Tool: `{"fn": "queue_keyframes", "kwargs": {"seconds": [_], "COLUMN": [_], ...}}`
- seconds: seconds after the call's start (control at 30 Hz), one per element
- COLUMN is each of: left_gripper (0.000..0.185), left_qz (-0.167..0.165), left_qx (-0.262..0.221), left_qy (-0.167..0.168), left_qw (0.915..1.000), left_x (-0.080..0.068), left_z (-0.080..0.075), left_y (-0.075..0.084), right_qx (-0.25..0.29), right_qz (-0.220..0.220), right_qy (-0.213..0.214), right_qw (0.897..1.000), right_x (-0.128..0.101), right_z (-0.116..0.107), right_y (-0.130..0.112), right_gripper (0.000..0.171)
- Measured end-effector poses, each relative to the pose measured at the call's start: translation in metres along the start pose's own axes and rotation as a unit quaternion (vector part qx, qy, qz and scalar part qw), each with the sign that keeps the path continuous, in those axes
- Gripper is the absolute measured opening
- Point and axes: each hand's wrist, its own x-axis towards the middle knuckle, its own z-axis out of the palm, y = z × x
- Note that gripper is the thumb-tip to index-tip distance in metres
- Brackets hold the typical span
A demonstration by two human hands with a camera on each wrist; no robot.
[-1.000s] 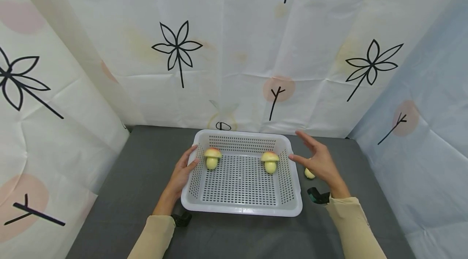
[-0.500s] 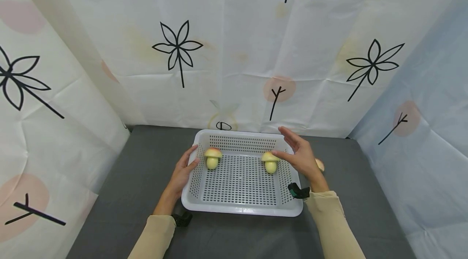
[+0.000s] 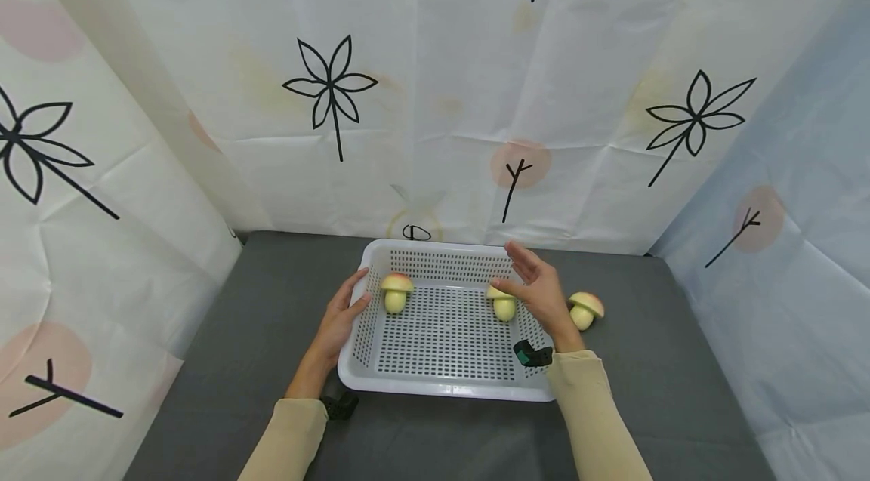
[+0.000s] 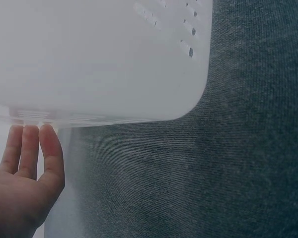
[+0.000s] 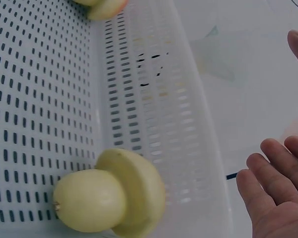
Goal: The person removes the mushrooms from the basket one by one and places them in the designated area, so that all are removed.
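A white perforated plastic basket [image 3: 445, 383] stands on the grey table, with two toy mushrooms inside. My left hand [image 3: 341, 315] holds its left rim, thumb on top and the other fingers against the outer wall, as the left wrist view shows. My right hand [image 3: 540, 296] hovers over the basket's right side, thumb and fingers spread, nothing between them. Below it lies the right mushroom [image 3: 504, 307], its cap partly covered by the thumb in the head view. The left mushroom [image 3: 395, 292] lies near the left wall, red-topped with a pale yellow stem.
Outside the basket, a third toy mushroom [image 3: 584, 309] lies on the grey table [image 3: 652, 375], right of my right wrist. White printed cloth [image 3: 442, 103] hangs behind the table and on both sides.
My right hand has moved left, from beside the basket to above the right mushroom. This uncovers the mushroom on the table. The left hand and basket stay put.
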Motion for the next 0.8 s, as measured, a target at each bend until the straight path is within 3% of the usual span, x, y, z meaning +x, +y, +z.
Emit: {"fn": "queue_keyframes", "kwargs": {"seconds": [0.2, 0.47, 0.8], "left_gripper": [0.056, 0.056, 0.056], "left_qz": [0.006, 0.004, 0.0], "left_qx": [-0.002, 0.002, 0.001], "left_qy": [-0.003, -0.002, -0.001], "left_qw": [1.0, 1.0, 1.0], "left_x": [0.001, 0.0, 0.001], "left_z": [0.0, 0.0, 0.0], "left_y": [-0.001, 0.001, 0.002], "right_qx": [-0.005, -0.06, -0.164], "right_qz": [0.034, 0.061, 0.106], "right_qy": [0.005, 0.01, -0.01], "right_qw": [0.999, 0.996, 0.981], "right_x": [-0.001, 0.001, 0.006], "right_z": [0.003, 0.006, 0.014], "right_y": [0.012, 0.015, 0.021], "right_gripper": [0.08, 0.085, 0.087]}}
